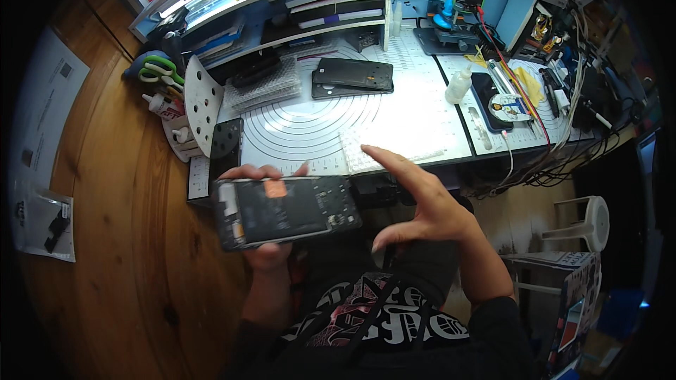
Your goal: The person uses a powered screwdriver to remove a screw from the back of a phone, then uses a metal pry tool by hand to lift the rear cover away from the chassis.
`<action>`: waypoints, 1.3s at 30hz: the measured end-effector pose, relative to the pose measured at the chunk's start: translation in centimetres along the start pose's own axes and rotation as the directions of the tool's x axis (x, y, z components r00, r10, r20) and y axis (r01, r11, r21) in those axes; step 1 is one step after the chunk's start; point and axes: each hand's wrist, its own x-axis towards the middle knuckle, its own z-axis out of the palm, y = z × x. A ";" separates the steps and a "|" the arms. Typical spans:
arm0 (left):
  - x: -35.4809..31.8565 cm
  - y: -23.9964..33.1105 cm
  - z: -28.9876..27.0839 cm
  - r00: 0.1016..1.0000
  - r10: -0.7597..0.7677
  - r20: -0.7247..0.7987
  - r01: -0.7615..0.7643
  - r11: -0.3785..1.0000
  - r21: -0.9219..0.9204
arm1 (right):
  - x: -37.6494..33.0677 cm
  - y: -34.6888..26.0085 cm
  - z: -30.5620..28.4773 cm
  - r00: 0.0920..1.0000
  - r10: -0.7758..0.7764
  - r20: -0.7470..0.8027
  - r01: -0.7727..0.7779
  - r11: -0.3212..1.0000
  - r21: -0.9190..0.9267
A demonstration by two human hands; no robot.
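An opened smartphone point(299, 214) with its inner side up is in my left hand point(267, 257). The thumb lies along its near edge and the fingers wrap its far edge; the palm is hidden beneath. Its black battery carries an orange sticker point(275, 188), and small parts show at both ends. My right hand point(429, 204) hovers to the right of the phone, thumb and fingers spread, with nothing in it. Behind the hands, a dark phone panel point(355, 74) rests overlapping another on the mat. A white bubble-wrap sheet point(359, 155) lies at the desk's front edge.
Bubble-wrapped items point(264, 84) stand at the back left, beside a perforated white holder point(201, 102) with green-handled scissors point(160, 70). At the right are a clear bottle point(458, 86), another phone point(491, 102) and tangled cables. A white stool point(591, 224) stands on the floor.
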 end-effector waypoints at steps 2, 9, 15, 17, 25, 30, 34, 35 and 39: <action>0.5 -2.2 1.6 0.999 -0.014 0.045 0.013 1.000 0.027 | 0.4 -0.9 0.5 0.997 -0.018 0.071 0.017 1.000 0.020; 2.1 -6.5 2.8 0.986 -0.012 0.168 -0.001 0.997 0.073 | -0.1 1.4 -0.2 0.997 0.059 -0.055 -0.047 0.980 0.195; 5.7 -7.8 1.3 0.935 -0.192 0.299 0.120 0.962 0.244 | 0.7 4.2 -3.8 0.990 0.065 -0.125 -0.063 0.998 0.019; 6.7 -7.0 2.4 0.900 -0.372 0.226 0.310 0.912 0.269 | 1.2 5.3 -5.8 0.990 0.103 -0.097 -0.106 0.994 -0.022; 7.3 -9.1 -0.9 0.836 -0.435 0.335 -0.013 0.594 0.804 | 2.4 8.4 -8.2 0.994 0.094 0.057 -0.082 0.979 -0.186; 7.3 -9.1 -0.3 0.815 -0.474 0.332 -0.131 0.408 0.904 | 1.8 9.7 -8.2 0.989 0.126 0.081 -0.102 0.963 -0.249; 7.1 -9.4 -0.9 0.789 -0.526 0.317 -0.135 0.355 0.925 | 0.9 9.9 -7.8 0.995 0.019 -0.097 -0.049 0.948 -0.314; 7.0 -9.4 -1.0 0.782 -0.539 0.314 -0.134 0.346 0.929 | 0.5 9.7 -8.0 0.974 -0.008 -0.226 -0.061 0.953 -0.297; 7.7 -8.2 0.2 0.837 -0.456 0.302 -0.149 0.342 0.928 | 0.7 9.4 -11.7 0.665 -0.082 -0.742 -0.345 0.847 -0.403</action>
